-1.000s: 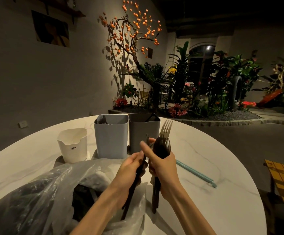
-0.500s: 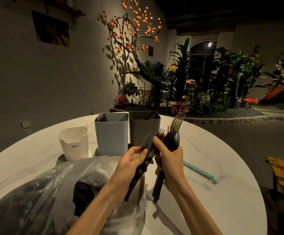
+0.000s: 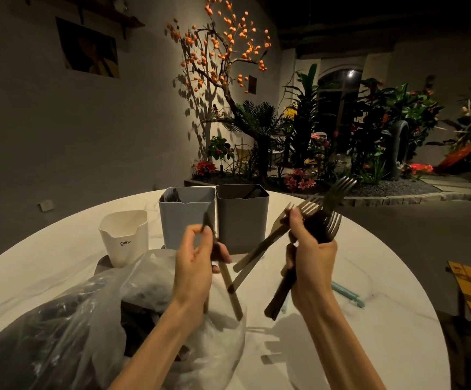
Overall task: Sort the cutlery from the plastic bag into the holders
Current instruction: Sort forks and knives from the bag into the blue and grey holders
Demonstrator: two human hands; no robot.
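left hand (image 3: 193, 266): grips a dark knife-like piece of cutlery (image 3: 223, 266), held above the bag
right hand (image 3: 311, 254): clutches a bundle of dark and tan forks (image 3: 324, 218), tines up
clear plastic bag (image 3: 88, 319): near table edge, dark cutlery inside
holders: white cup (image 3: 124, 235), pale blue bin (image 3: 186, 218), grey bin (image 3: 242, 218), in a row behind the hands
round white marble table (image 3: 383, 319): carries it all

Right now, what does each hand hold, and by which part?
The left hand grips a knife near its middle. The right hand grips a bundle of forks by the handles, just below the heads.
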